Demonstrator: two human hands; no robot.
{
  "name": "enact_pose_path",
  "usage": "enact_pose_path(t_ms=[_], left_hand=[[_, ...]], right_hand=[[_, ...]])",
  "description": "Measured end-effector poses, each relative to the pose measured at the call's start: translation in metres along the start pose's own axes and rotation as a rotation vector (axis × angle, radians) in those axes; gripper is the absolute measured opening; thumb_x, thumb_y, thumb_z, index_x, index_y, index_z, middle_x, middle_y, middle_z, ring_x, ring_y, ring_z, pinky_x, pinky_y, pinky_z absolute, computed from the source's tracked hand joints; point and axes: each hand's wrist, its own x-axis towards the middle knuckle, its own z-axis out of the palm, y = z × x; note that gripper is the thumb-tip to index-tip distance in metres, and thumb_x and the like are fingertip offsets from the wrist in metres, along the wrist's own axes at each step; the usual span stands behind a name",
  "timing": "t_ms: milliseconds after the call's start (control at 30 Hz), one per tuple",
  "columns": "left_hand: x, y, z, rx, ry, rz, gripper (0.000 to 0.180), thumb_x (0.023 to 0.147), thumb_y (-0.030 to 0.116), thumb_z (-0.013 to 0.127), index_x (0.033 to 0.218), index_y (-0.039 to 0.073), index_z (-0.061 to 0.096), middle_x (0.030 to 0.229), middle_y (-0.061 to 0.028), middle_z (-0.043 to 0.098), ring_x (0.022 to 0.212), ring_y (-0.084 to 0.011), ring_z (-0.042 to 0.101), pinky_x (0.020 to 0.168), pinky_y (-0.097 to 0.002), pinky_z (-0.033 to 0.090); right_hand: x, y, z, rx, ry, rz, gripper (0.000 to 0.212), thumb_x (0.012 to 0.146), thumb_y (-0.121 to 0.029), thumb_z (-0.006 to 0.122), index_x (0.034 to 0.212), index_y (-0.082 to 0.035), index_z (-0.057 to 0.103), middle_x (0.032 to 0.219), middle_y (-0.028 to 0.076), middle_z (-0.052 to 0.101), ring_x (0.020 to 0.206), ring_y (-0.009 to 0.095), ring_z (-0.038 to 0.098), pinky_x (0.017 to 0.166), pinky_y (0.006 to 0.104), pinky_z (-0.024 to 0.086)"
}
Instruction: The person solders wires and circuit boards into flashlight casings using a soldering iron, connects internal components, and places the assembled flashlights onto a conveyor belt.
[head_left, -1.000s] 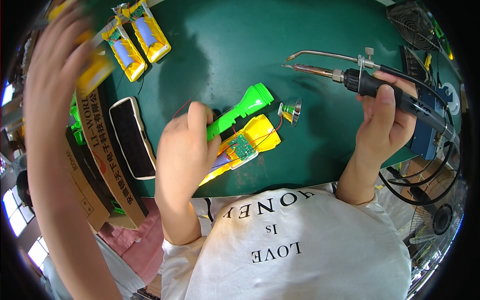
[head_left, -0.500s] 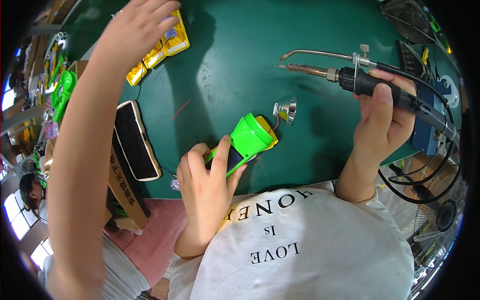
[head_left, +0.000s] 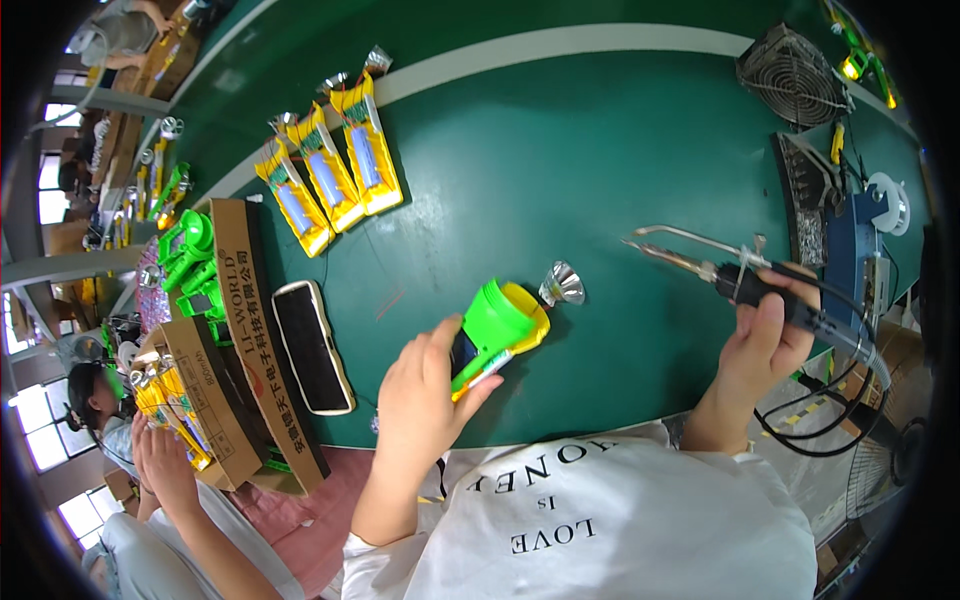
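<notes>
A glossy green and yellow plastic torch body (head_left: 497,330) is gripped in the left hand (head_left: 425,400), fingers closed round it above the near edge of the matte green table (head_left: 560,170). A shiny cone-shaped reflector (head_left: 561,284) sits just beside its round front. A soldering iron (head_left: 745,280), black-handled with a thin metal tip, is clasped in the right hand (head_left: 760,350). Three flat yellow half-shells (head_left: 330,175) lie well apart.
</notes>
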Motion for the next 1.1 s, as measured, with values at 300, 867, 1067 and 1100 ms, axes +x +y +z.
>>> enact_pose_path(t_ms=[300,867,1067,1100], left_hand=[[0.232,0.016,-0.068,-0.12,0.099,0.071,0.059,0.073,0.033,0.065,0.115,-0.002,0.044,0.103,-0.0207,0.056,0.096,-0.0283,0.055,0.082,-0.0334,0.042],[0.379,-0.047,-0.052,0.326,0.117,0.014,0.059,0.073,0.041,0.061,0.116,0.004,0.042,0.111,-0.0164,0.052,0.102,-0.03,0.051,0.087,-0.0355,0.04],[0.263,-0.019,-0.087,0.475,0.417,-0.254,0.046,0.074,0.041,0.059,0.097,0.002,0.051,0.09,-0.0145,0.057,0.087,-0.0313,0.055,0.074,-0.0401,0.045],[0.242,-0.017,-0.077,0.508,0.379,-0.343,0.047,0.072,0.041,0.061,0.095,0.002,0.051,0.089,-0.0142,0.057,0.084,-0.0298,0.057,0.071,-0.0389,0.046]], right_hand=[[-0.005,0.04,-0.03,-0.049,0.158,-0.051,0.019,0.083,-0.016,0.048,0.09,0.001,0.045,0.095,0.007,0.043,0.067,0.008,0.041,0.055,0.0193,0.036],[-0.02,0.046,-0.041,-0.053,-0.102,0.146,0.027,0.08,-0.02,0.054,0.094,0.001,0.044,0.087,0.011,0.045,0.072,0.018,0.048,0.063,0.029,0.042],[-0.01,0.038,-0.032,-0.009,-0.036,0.141,0.029,0.082,-0.024,0.051,0.092,0.001,0.042,0.085,0.011,0.045,0.071,0.016,0.048,0.063,0.0283,0.043],[-0.007,0.039,-0.029,0.006,-0.002,0.092,0.026,0.083,-0.023,0.051,0.09,0.0,0.044,0.082,0.007,0.044,0.062,0.01,0.04,0.055,0.0226,0.036]])
